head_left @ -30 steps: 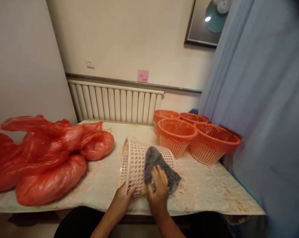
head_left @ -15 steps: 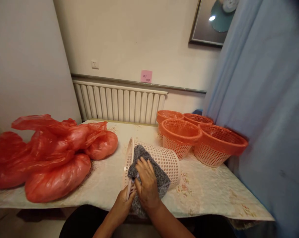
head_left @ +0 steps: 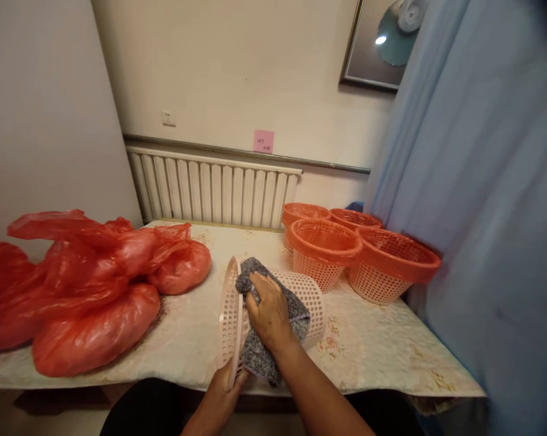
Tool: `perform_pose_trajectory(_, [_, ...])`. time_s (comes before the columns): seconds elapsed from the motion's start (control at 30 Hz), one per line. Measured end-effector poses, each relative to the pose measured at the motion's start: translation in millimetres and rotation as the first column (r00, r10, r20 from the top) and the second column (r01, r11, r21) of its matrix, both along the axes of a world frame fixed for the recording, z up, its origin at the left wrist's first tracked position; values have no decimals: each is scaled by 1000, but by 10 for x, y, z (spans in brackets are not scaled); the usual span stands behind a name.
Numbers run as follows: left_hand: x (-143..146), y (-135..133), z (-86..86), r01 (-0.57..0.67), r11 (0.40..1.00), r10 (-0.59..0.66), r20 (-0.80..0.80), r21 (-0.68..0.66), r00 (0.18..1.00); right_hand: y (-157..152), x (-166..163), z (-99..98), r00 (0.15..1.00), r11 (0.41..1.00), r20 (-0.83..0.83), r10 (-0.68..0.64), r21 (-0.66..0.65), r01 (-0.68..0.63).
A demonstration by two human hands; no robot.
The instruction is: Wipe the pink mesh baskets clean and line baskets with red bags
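A pale pink perforated plastic basket [head_left: 313, 297] lies on its side on the table, its mouth turned to the left. My left hand [head_left: 225, 386] grips the near part of its rim, thumb outside and fingers partly hidden. My right hand [head_left: 268, 309] is closed on a grey speckled cloth [head_left: 259, 354] and presses it against the rim and upper side of the basket. The cloth drapes over the side and hangs down toward the table's front edge.
At the back right stand several upright baskets [head_left: 325, 242] lined with red plastic bags. Full red plastic bags [head_left: 96, 327] are heaped on the left. A floral cloth covers the table [head_left: 187, 345]. A blue curtain [head_left: 473, 181] hangs along the right, and a radiator [head_left: 210, 188] is behind.
My right hand has slid the cloth up and away along the rim. The basket has turned so that more of its mouth faces me. The view has shifted slightly right.
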State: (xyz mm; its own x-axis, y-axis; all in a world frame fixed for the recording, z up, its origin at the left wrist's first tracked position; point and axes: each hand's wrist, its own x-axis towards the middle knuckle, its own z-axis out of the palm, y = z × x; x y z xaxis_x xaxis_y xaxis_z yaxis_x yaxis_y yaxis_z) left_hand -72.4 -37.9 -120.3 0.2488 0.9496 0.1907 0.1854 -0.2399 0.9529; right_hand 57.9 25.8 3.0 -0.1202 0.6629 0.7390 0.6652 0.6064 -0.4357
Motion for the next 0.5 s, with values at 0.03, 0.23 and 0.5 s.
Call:
perform_pose_trajectory(0.03, [5,11,34,5,1000,-5,2,-2,1000,-35,3,-28,1000,1000,-4,0,5,1])
perform_pose_trajectory(0.23, [202,102,573,0,995,30,284,-104,958,-228,44,-119,999,1000,-19,26,17,-26])
perform_pose_trajectory(0.5, [249,63,859,28,984,30,321,-175,947,-16,293,-199,999,996,7,-33,-78,34])
